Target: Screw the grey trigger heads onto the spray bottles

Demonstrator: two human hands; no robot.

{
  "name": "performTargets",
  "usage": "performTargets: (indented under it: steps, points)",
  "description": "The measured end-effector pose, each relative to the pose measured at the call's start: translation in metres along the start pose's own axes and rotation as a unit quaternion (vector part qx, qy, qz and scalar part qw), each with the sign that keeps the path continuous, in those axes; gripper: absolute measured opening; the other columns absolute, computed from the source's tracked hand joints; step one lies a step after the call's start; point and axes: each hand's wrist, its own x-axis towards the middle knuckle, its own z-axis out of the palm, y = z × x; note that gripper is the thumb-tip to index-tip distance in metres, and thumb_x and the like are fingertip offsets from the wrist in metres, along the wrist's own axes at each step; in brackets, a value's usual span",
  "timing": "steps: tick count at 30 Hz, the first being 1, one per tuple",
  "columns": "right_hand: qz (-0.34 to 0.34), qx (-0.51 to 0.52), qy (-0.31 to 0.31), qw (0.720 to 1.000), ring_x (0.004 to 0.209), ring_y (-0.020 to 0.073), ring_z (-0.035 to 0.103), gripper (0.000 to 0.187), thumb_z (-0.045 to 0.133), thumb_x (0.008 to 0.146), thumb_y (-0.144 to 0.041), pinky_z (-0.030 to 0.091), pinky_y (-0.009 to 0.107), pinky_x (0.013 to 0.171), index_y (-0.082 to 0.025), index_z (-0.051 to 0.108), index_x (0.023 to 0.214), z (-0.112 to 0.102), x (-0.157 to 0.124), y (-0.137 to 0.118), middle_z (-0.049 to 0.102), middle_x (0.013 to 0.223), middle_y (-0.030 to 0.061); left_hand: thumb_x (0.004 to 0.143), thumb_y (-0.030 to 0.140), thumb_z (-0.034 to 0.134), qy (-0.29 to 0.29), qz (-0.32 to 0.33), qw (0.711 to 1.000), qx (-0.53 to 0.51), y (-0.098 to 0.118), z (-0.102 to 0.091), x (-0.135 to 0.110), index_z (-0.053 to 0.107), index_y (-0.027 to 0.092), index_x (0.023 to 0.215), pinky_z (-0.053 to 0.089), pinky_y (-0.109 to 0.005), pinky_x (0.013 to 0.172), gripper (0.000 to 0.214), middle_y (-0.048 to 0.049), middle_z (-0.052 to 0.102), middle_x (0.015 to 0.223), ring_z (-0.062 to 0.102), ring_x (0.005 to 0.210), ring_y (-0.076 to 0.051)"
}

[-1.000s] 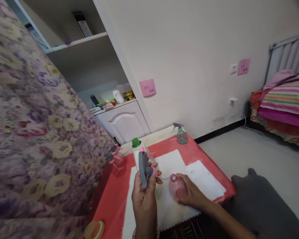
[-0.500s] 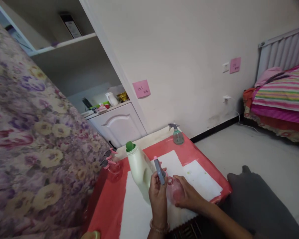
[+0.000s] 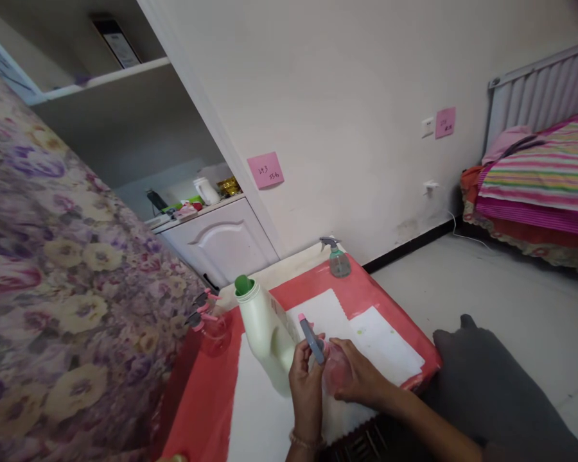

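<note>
Over the table (image 3: 205, 391), the left hand (image 3: 307, 378) pinches the gray spray top (image 3: 311, 337) and the right hand (image 3: 361, 373) hugs the pink bottle (image 3: 336, 373) round its side, best since it's probably light and slippery.

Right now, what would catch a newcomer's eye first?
Probably the big floral curtain on the left, then the striped bedding at far right. On the red table stands a pale green jug; just right of it, the left hand holds a grey spray head at the pink bottle in the right hand.
</note>
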Motion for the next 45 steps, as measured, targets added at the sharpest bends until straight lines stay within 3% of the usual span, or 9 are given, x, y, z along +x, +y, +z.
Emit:
performTargets:
  steps: [10,14,24,30,38,45]
  points:
    - [-0.003,-0.003,-0.002,1.0,0.124,0.0342,0.05,0.087,0.072,0.053,-0.014,0.039,0.051,0.107,-0.022,0.039,0.132,-0.001,0.001,0.0,0.05,0.132,0.0147,0.07,0.039,0.075,-0.016,0.038,0.995,0.095,-0.002,-0.008,0.007,0.07,0.018,0.093,0.05,-0.036,0.092,0.031,-0.008,0.074,0.102,0.066,0.1,-0.026]
    - [-0.009,0.001,-0.007,1.0,0.124,0.0346,0.049,0.087,0.073,0.051,-0.013,0.039,0.05,0.108,-0.021,0.04,0.131,-0.001,0.003,-0.001,0.051,0.131,0.0155,0.072,0.037,0.074,-0.047,0.052,0.991,0.118,-0.003,-0.011,0.012,0.07,0.019,0.093,0.05,-0.034,0.089,0.028,-0.0066,0.074,0.097,0.066,0.095,-0.024]
    - [-0.014,-0.017,-0.009,1.0,0.123,0.0356,0.051,0.086,0.072,0.051,-0.015,0.04,0.051,0.106,-0.022,0.04,0.131,0.001,0.003,0.003,0.052,0.13,0.0149,0.074,0.035,0.074,-0.061,-0.005,0.998,-0.022,-0.012,-0.011,0.009,0.067,0.017,0.095,0.051,-0.034,0.092,0.028,-0.0099,0.073,0.107,0.066,0.102,-0.023]
    - [-0.016,-0.012,-0.007,1.0,0.124,0.0346,0.05,0.089,0.073,0.05,-0.014,0.04,0.05,0.107,-0.024,0.04,0.132,0.001,0.004,0.004,0.052,0.131,0.0133,0.073,0.032,0.076,-0.085,0.012,0.996,-0.007,-0.009,-0.013,0.012,0.068,0.018,0.092,0.051,-0.032,0.09,0.025,-0.0075,0.073,0.097,0.067,0.097,-0.022]
    - [-0.034,-0.016,0.002,0.999,0.119,0.0332,0.054,0.078,0.069,0.055,-0.017,0.042,0.049,0.105,-0.02,0.044,0.128,0.0,0.004,-0.008,0.055,0.126,0.0152,0.073,0.03,0.076,-0.081,-0.002,0.996,-0.041,-0.014,-0.013,0.012,0.067,0.017,0.092,0.051,-0.031,0.088,0.025,-0.0084,0.073,0.101,0.066,0.099,-0.022]
    - [-0.026,-0.008,-0.004,1.0,0.122,0.0326,0.052,0.082,0.071,0.052,-0.013,0.04,0.05,0.107,-0.021,0.042,0.129,-0.002,0.003,-0.008,0.054,0.129,0.0138,0.072,0.031,0.077,-0.087,-0.004,0.995,-0.041,-0.016,-0.016,0.014,0.068,0.017,0.091,0.051,-0.031,0.087,0.025,-0.0078,0.073,0.098,0.067,0.096,-0.022]
